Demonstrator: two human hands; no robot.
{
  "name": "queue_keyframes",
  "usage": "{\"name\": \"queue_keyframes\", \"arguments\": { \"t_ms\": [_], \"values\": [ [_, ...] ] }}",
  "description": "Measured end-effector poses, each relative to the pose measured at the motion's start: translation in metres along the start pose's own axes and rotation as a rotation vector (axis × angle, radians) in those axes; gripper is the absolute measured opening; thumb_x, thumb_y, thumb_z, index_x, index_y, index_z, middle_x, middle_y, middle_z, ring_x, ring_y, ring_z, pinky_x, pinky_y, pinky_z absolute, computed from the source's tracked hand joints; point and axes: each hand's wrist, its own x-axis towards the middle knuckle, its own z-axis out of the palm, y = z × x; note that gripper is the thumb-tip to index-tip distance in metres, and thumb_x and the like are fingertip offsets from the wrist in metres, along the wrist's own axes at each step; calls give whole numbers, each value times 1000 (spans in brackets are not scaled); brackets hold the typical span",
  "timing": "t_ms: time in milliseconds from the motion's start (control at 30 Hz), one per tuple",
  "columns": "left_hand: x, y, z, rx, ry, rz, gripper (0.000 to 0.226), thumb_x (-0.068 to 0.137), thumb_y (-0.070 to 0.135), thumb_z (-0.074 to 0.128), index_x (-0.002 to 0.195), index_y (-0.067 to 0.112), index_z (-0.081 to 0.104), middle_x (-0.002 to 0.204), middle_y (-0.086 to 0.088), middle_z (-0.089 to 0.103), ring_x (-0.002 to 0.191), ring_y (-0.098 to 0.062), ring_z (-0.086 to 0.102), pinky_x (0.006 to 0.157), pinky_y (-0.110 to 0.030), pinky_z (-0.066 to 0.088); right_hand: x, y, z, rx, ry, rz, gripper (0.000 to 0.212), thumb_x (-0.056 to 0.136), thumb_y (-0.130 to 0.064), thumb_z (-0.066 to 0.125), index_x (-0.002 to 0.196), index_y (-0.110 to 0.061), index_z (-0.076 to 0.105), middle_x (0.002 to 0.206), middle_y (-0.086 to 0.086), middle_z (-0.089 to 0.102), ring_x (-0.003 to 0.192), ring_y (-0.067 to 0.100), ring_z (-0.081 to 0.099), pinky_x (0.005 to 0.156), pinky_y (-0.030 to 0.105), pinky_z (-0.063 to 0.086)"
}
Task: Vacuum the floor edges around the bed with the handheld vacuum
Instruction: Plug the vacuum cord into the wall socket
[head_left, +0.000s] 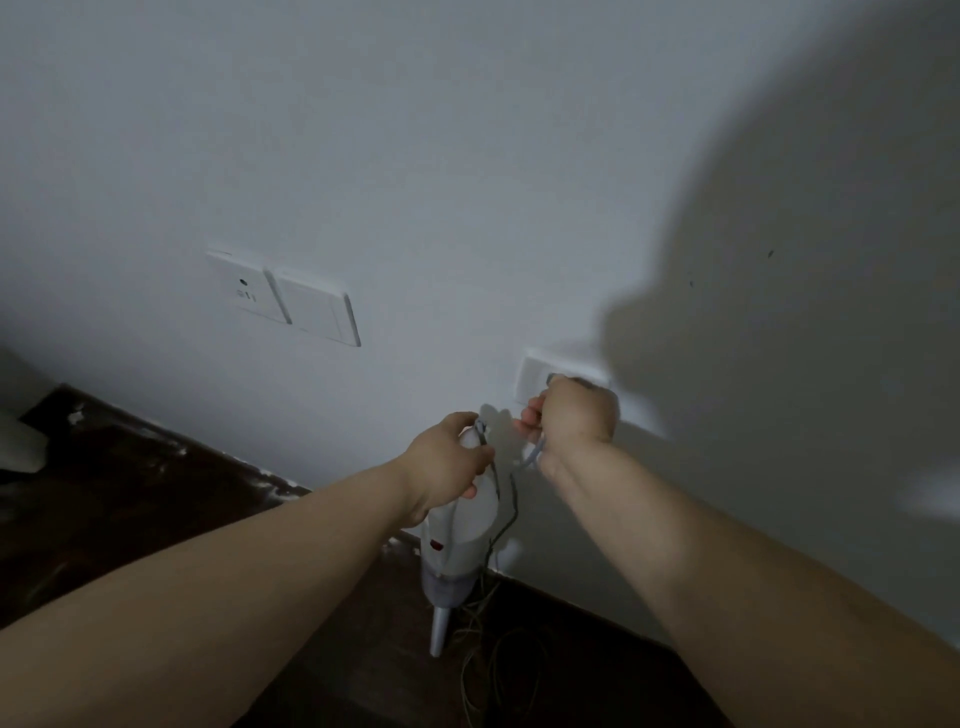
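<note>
White plastic handheld vacuum (460, 540) gripped by left hand (451, 457); right hand (569, 413) pinches plug at white wall socket (535, 374). Vacuuming apparently not started.

The handheld vacuum (457, 540) was a white unit with a rounded body, a small red mark on its upper face, a translucent grey section below the body and a narrow tapered nozzle at the lower end. It hung near-vertical, nozzle pointing down toward the dark floor (156, 493), close to the wall. The left grip (449, 460) held its upper handle end, fingers curled round it. A thin dark power cord (511, 512) left the handle just right of the left grip, ran down alongside the body and lay in loose loops on the floor beneath the nozzle.
</note>
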Motion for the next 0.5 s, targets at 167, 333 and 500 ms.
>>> {"name": "queue_keyframes", "arguments": {
  "t_ms": [167,333,500],
  "values": [
    [-8,-3,2,7,-5,-8,51,95,18,56,143,17,39,98,-10,57,59,-11,52,41,-8,42,-1,-3,0,49,-51,50,22,97,-7,39,81,-6,54,58,10,48,43,21,48,61,39,58],
    [-19,-3,3,26,2,-35,59,96,20,55,148,14,28,106,-12,59,63,-11,54,39,-8,42,2,-6,-13,-123,-145,51,17,95,-17,45,93,-7,58,63,11,62,52,24,60,64,36,58],
    [-32,-2,13,19,27,-76,59,95,21,57,141,1,27,101,-11,60,60,-11,54,36,-8,41,-5,-4,-54,-437,-235,83,33,96,-35,43,74,-12,51,64,10,51,52,20,46,52,24,41]
  ]
}}
